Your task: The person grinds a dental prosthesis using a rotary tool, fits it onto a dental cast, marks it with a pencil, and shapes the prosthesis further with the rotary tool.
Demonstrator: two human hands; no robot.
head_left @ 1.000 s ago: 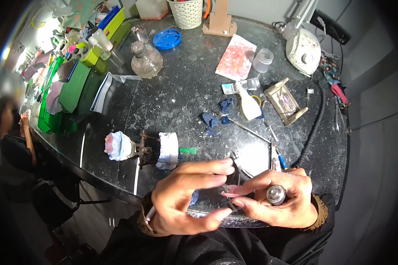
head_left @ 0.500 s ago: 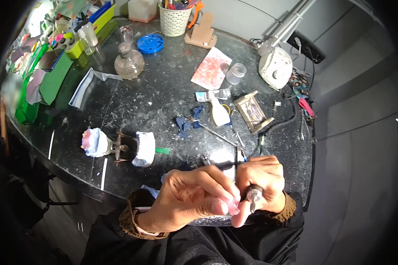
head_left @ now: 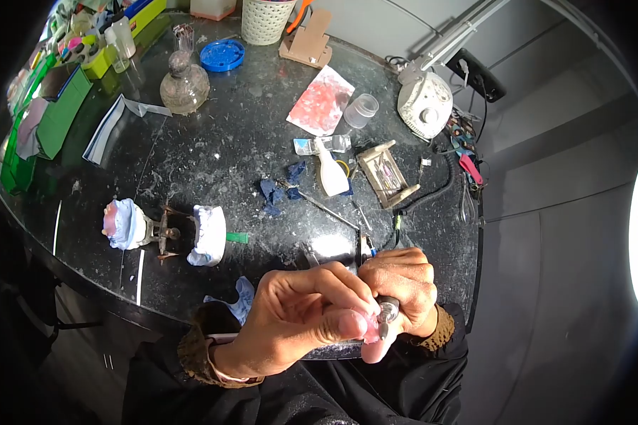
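Observation:
Near the front edge of the dark worktop, my left hand (head_left: pixel 306 312) pinches a small pink acrylic denture piece (head_left: pixel 369 327) between thumb and fingers. The fingers hide much of the piece. Wrapped in my right hand (head_left: pixel 404 283) is a rotary handpiece (head_left: pixel 388 309), its bur pointing down toward me. The bur is right beside the pink piece; whether they touch I cannot tell. My right thumb lies just below the piece. To the left, an articulator (head_left: pixel 167 232) lies opened out with a white plaster cast (head_left: pixel 208 236) on one side and a cast with pink material (head_left: pixel 124 224) on the other.
A blue cloth (head_left: pixel 238 300) lies left of my hands. Beyond them are a white bottle (head_left: pixel 331 170), a wooden bur holder (head_left: pixel 388 173), a pink-stained sheet (head_left: pixel 320 101) and a clear cup (head_left: pixel 361 110). A white control box (head_left: pixel 425 105) stands back right, a glass burner (head_left: pixel 184 85) back left.
The handpiece's bur has come closer to the pink piece and now sits beside it. The whole scene has shifted left and slightly up as the head view turned.

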